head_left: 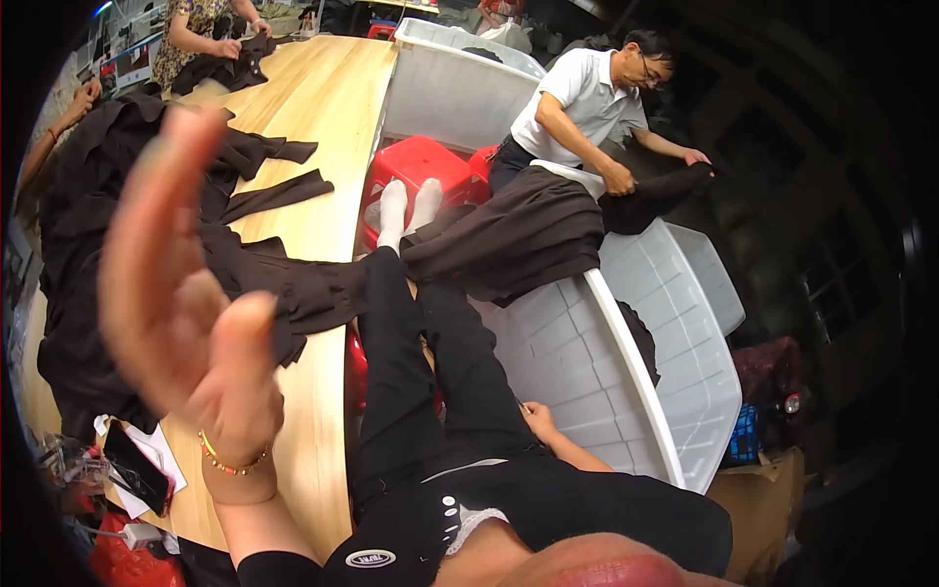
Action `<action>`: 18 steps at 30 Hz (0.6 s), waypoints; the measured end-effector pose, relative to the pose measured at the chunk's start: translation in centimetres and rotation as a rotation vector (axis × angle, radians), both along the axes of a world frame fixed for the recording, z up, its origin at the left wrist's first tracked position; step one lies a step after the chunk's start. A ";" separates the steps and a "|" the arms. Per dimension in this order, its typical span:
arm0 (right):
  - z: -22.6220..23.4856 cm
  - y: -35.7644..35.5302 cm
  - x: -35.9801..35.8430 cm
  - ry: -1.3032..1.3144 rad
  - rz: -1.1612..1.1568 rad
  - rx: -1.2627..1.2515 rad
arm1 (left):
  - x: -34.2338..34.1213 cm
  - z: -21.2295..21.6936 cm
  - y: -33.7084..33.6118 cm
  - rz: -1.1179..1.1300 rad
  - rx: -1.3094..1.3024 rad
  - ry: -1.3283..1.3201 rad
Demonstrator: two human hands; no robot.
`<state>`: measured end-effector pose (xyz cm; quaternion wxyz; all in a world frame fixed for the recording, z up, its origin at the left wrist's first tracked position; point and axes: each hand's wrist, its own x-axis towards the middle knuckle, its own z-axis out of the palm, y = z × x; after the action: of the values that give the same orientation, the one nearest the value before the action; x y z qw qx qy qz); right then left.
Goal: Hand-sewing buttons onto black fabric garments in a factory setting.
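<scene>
My left hand [181, 284] is raised close to the camera, blurred, palm showing, fingers extended and holding nothing; a beaded bracelet circles its wrist. Behind it lie dark brown garments [88, 245] spread over the long wooden table [313, 108]. My right hand [540, 421] rests low beside my thigh, against the wall of a large white plastic bin [587, 372]; its fingers are too small to read. My legs in black trousers [421, 362] stretch forward, white-socked feet [409, 205] resting on a red stool [416, 161].
A person in a white shirt [587, 98] handles dark cloth [528, 235] draped over the bin's rim. Another white bin [450, 88] stands behind. Two more people work at the table's far end and left edge. A phone [137, 465] lies on papers near the table corner.
</scene>
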<state>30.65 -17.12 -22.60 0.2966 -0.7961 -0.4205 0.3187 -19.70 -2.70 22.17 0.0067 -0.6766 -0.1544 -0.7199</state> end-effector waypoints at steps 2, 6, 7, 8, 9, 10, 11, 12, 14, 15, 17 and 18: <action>2.0 0.0 -0.8 -0.111 -0.031 -0.047 | -0.7 0.9 0.5 -0.095 0.127 -0.110; 5.7 -0.4 -2.6 -0.322 -0.041 0.130 | 1.4 -1.2 4.6 0.085 -0.146 0.269; 4.7 -1.2 -1.5 -0.374 -0.013 0.134 | 2.6 -2.5 5.5 0.201 -0.288 0.375; 3.4 -2.0 0.0 -0.403 0.016 0.136 | 3.5 -4.9 7.6 0.283 -0.265 0.442; 4.3 -2.0 -0.5 -0.442 0.014 0.010 | 3.9 -7.8 9.2 0.322 -0.402 0.577; 3.9 -2.3 0.2 -0.440 0.011 0.028 | 4.0 -10.6 11.4 0.325 -0.417 0.698; 3.8 -2.3 0.5 -0.448 -0.011 -0.223 | 3.9 -12.7 13.2 0.263 -0.509 0.794; 4.3 -1.9 0.0 -0.441 -0.009 -0.326 | 3.5 -15.3 15.1 0.282 -0.598 0.875; 4.3 -0.4 -1.2 -0.453 0.047 -0.399 | 0.6 -19.6 18.7 0.436 -0.632 1.071; 3.8 -1.5 -0.9 -0.440 0.018 -0.442 | 2.1 -18.8 18.8 0.489 -0.717 1.168; 2.5 -0.2 -0.8 -0.437 0.075 -0.485 | 2.7 -20.1 19.0 0.541 -0.845 1.245; 2.2 0.7 -1.2 -0.437 0.135 -0.484 | 1.5 -21.9 20.4 0.565 -0.825 1.284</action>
<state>29.44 -16.38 -20.43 -0.0205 -0.8633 -0.4381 0.2499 -18.22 17.73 0.25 0.0254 -0.8411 -0.5382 -0.0477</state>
